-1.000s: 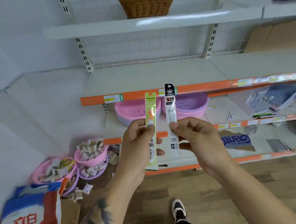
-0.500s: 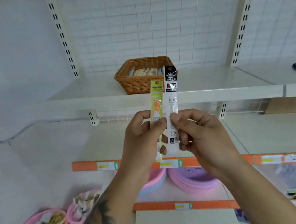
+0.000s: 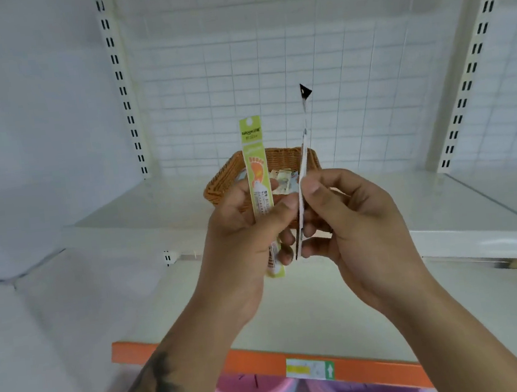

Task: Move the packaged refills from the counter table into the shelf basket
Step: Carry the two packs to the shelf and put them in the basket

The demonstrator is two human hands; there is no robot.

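White shelf, basket, held refills

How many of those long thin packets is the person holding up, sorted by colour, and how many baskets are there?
Green packet: 1, in the left hand
White packet with black top: 1, in the right hand
Wicker basket: 1
Total: 3

Both forearms raised from below, hands close together at centre. Left hand curled, thumb pressed across in a pinch. Right hand pinching between thumb and forefinger, remaining fingers bent.
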